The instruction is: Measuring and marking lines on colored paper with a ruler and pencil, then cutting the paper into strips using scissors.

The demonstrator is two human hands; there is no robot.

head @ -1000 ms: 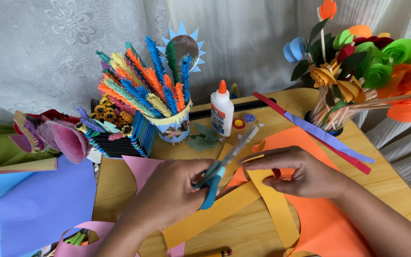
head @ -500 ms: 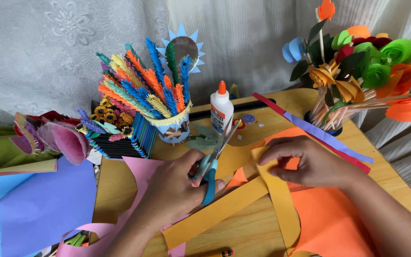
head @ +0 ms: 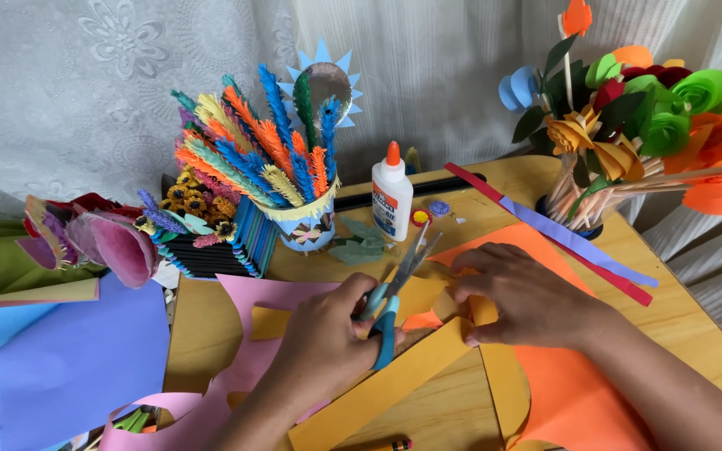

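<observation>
A wooden table (head: 678,309) fills the lower part of the view, set against a white lace curtain (head: 85,92). Large sheets of paper lie across it — a blue sheet (head: 52,359) at the left edge, a pink sheet (head: 252,351) cut into curves beside it, and an orange sheet (head: 578,392) under the right forearm. At the top right stands a bunch of paper flowers (head: 645,117) on stick stems in a dark pot, and at the upper middle a cup of fringed paper feathers (head: 269,167) in orange, blue, yellow and green. Two long strips, one red and one lilac (head: 561,234), run slantwise between the flowers and the hands. In the middle lies the yellow-orange paper (head: 378,388), cut into long bands that cross under both hands. The right hand (head: 528,296) rests flat on this paper, fingers spread narrow and pressing it down, not curled round anything. The left hand (head: 327,334) is closed round the blue handles of the scissors (head: 394,292), thumb and fingers through the loops; the blades stand open, pointing up and away, with the edge of the yellow-orange paper between them. Just behind the blade tips stands a white glue bottle (head: 392,200) with an orange cap, upright, and beside its foot lie small green paper leaves (head: 359,246).
</observation>
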